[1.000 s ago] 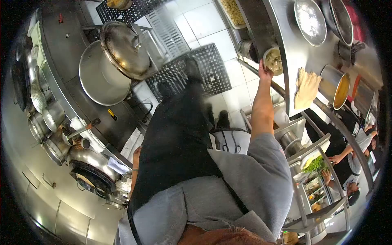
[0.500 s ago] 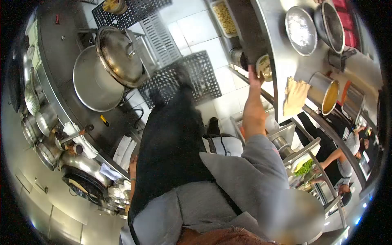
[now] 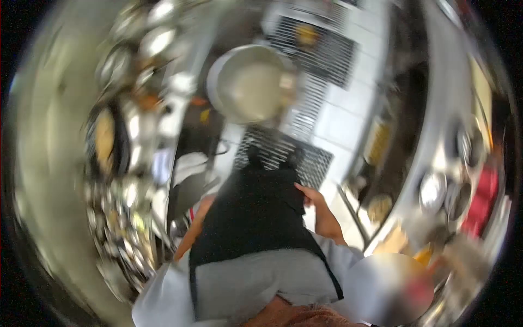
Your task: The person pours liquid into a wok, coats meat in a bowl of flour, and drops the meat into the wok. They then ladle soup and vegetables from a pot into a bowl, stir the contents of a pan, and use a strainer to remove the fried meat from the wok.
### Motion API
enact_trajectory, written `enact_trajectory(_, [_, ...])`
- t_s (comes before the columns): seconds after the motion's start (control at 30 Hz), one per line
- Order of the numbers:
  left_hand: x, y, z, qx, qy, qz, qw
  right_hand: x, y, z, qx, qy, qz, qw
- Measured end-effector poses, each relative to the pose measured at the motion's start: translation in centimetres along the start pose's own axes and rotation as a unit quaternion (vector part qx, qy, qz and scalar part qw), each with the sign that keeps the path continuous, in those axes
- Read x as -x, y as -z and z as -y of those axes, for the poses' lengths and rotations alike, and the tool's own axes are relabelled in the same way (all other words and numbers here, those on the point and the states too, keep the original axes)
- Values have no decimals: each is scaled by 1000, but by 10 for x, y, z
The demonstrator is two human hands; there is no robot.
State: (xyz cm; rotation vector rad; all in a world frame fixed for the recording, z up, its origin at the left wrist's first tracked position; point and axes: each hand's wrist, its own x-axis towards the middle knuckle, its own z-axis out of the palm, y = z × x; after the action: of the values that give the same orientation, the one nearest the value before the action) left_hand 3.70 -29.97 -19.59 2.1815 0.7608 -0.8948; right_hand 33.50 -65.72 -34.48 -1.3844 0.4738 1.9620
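Past the right edge of the black apron (image 3: 250,218) is my right hand (image 3: 309,194), one finger reaching toward the cloth and the others partly curled. Blur hides whether it holds anything. On the other side, my left hand (image 3: 207,203) is low beside the apron, its fingers smeared and partly out of sight. A large pot (image 3: 248,84) stands uncovered ahead, out of reach of both hands.
Perforated black mats (image 3: 318,163) and a floor grate (image 3: 310,103) lie on white tiles. Blurred metal pans (image 3: 114,65) crowd the left. Along the right runs a steel counter (image 3: 449,92) with metal bowls (image 3: 433,191) and a red object (image 3: 482,201).
The view has swung, shifting the pot rightward. My right hand has drawn back from the right counter to the apron. The lid seen over the pot is no longer visible there.
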Motion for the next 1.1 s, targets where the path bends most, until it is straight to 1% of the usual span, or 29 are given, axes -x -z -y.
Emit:
enact_trajectory(0.03, [-8,-26,29,22,-30,-58,998,-6,3,5,58,28,-4,998])
enact_trajectory(0.07, [-17,-51,58,40,-62,-115,991,-14,13,16,148,-17,-30,988])
enact_trajectory(0.1, [-19,-55,55,92,49,-94,990,-61,39,0,100,3,-68,993])
enact_trajectory(0.13, [-24,-54,51,149,150,-65,975,-70,48,7,108,-2,-99,989])
enact_trajectory(0.17, [-21,-54,47,155,127,-105,974,-56,48,21,107,11,-134,985])
enact_trajectory(0.2, [-22,-55,46,163,102,-144,971,-94,86,25,82,-35,-84,992])
enact_trajectory(0.23, [-21,-57,43,170,76,-179,966,-139,119,26,324,47,-167,930])
enact_trajectory(0.27, [-24,-50,35,182,74,-144,970,-139,119,45,412,96,-208,882])
enact_trajectory(0.3, [-26,-33,27,192,69,-109,973,-137,118,66,495,136,-259,818])
enact_trajectory(0.33, [-23,-15,17,200,62,-76,975,-94,76,97,449,147,-280,836])
enact_trajectory(0.37, [-14,3,0,216,48,-81,972,-20,6,137,360,109,-229,898])
enact_trajectory(0.4, [-2,24,-22,232,31,-84,969,-34,7,146,344,189,-155,907])
enact_trajectory(0.43, [11,45,-37,246,12,-88,965,-21,-20,168,361,184,-125,906])
enact_trajectory(0.47, [22,60,-45,257,-19,-100,961,6,-66,189,376,177,-97,904])
enact_trajectory(0.53, [43,82,-53,270,-87,-119,951,23,-131,218,489,239,-53,837])
enact_trajectory(0.57, [51,91,-51,258,-110,-134,950,31,-168,230,538,269,-47,797])
enact_trajectory(0.6, [63,103,-46,258,-118,-118,952,35,-200,239,584,297,-40,755])
enact_trajectory(0.67, [90,124,-32,254,-132,-81,955,-7,-231,249,548,355,46,756])
enact_trajectory(0.7, [101,124,-20,275,-165,-123,939,18,-275,253,583,352,44,731])
enact_trajectory(0.73, [112,124,-8,327,-195,-143,914,45,-322,252,616,348,44,705])
enact_trajectory(0.8, [135,129,13,426,-251,-178,851,29,-359,250,620,347,100,696])
enact_trajectory(0.83, [158,145,19,453,-208,-103,861,30,-378,249,643,346,114,674])
enact_trajectory(0.93, [183,153,48,495,-304,-99,808,46,-417,249,660,322,160,659])
enact_trajectory(0.97, [187,154,56,475,-318,-99,815,36,-413,254,647,318,181,669])
enact_trajectory(1.07, [195,162,56,469,-389,-110,785,98,-442,286,625,225,147,733])
enact_trajectory(1.1, [195,167,50,482,-404,-108,770,107,-441,304,599,239,161,747])
